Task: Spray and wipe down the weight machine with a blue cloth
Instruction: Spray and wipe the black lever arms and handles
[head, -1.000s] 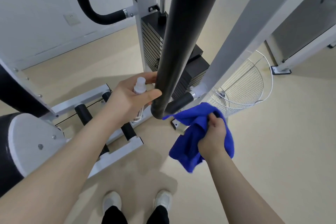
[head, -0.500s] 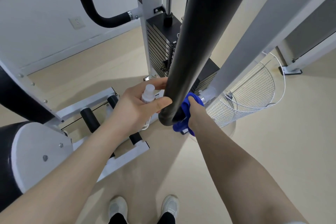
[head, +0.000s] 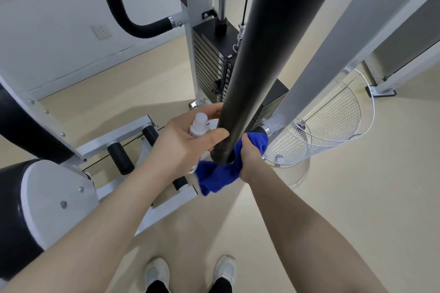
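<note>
— Where's the blue cloth (head: pixel 220 175)?

— Bunched in the right hand (head: pixel 250 162), clenched beside the black padded bar (head: pixel 257 66) at its lower end. Soft, limp; grip it wadded.

— The left hand (head: pixel 181 147)?

— Wrapped around the spray bottle (head: pixel 198 127), light and rigid.

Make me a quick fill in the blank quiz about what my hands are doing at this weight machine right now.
1. The left hand holds a small white spray ____.
2. The right hand presses a cloth coloured ____ against the padded bar.
3. The padded bar is coloured ____.
4. The wire basket stands on the person's ____ side.

Missing words: bottle; blue; black; right
</note>
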`<action>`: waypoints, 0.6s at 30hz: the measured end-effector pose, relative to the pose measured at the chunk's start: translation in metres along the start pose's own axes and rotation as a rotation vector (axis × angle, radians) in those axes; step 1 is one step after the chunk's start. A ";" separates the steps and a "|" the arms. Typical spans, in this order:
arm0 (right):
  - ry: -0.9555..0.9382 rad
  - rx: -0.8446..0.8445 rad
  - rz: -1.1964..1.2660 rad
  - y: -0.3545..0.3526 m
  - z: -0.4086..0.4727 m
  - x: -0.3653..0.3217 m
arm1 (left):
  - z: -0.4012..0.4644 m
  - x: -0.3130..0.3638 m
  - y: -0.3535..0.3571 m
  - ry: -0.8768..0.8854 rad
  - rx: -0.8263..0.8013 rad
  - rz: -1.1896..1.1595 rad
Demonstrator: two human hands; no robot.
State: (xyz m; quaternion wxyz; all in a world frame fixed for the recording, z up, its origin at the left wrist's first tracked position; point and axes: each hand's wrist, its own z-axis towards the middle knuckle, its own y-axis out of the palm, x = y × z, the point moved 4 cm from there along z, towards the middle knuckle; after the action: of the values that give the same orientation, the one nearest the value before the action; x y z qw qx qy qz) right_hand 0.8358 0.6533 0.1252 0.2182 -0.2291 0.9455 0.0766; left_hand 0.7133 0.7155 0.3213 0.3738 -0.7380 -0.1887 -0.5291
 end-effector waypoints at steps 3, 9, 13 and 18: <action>-0.137 -0.015 -0.051 0.001 0.034 0.008 | -0.002 0.003 0.003 0.028 -0.001 -0.036; 0.143 -0.239 0.179 0.013 -0.045 0.027 | -0.008 0.002 0.001 0.003 -0.006 -0.028; 0.268 -0.380 0.359 0.023 -0.089 0.036 | -0.013 0.000 -0.010 -0.050 0.066 0.016; 0.277 -0.603 0.532 0.024 -0.148 -0.004 | -0.024 -0.003 -0.047 -0.106 0.264 -0.053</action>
State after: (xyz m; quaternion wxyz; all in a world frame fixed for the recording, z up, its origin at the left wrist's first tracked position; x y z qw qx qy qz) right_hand 0.7717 0.6399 0.2604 -0.0149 -0.0387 0.9273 0.3721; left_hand 0.6654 0.7283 0.3393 0.4432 -0.7042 -0.2956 -0.4694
